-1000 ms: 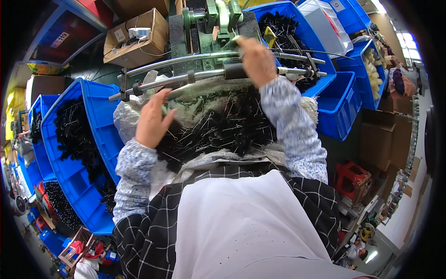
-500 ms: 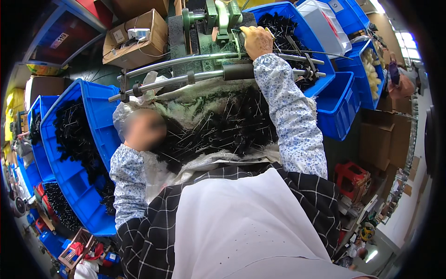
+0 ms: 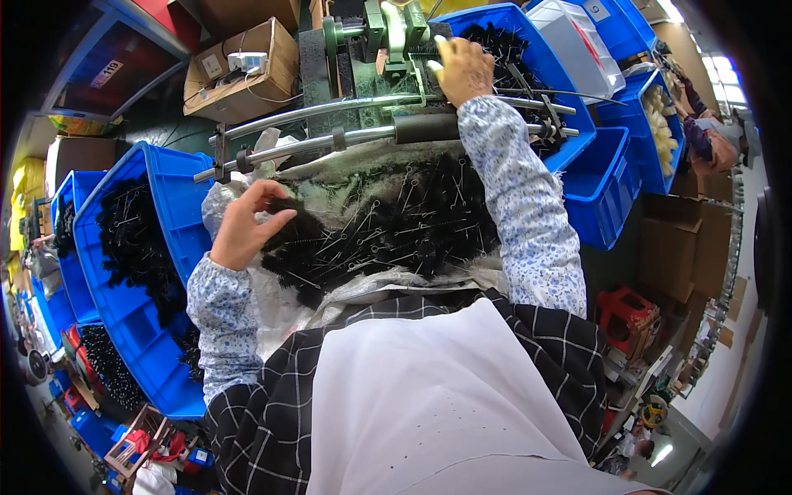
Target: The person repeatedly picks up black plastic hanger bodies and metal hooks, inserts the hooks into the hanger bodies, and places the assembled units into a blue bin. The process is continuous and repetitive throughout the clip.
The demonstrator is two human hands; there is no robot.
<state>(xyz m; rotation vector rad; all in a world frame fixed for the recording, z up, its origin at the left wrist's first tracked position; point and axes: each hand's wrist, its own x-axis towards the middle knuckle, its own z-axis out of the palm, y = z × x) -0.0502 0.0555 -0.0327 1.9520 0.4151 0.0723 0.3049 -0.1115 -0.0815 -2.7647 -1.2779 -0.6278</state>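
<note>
My left hand (image 3: 245, 224) hovers over the left edge of a pile of small black brushes with looped wire handles (image 3: 396, 219). Its thumb and curved fingers are apart, with nothing visible between them. The pile lies on a whitish cloth (image 3: 363, 289) across my lap. At the green machine (image 3: 398, 37), my right hand (image 3: 464, 70) is raised beside the clamp, thumb and forefinger spread and no brush visible in its grasp. A dark bristly piece (image 3: 423, 49) sits at the clamp, just left of my right fingertips.
Two metal rods (image 3: 305, 147) cross between the machine and the pile. Blue bins (image 3: 124, 330) holding black brushes stand at the left, and another blue bin (image 3: 540, 70) stands right of the machine. A cardboard box (image 3: 239, 74) sits at the far left. Another person (image 3: 714, 140) is at the far right.
My left hand has lifted slightly and its thumb and fingers now show apart. My right hand has shifted a little to the right, its fingers opening away from the clamp.
</note>
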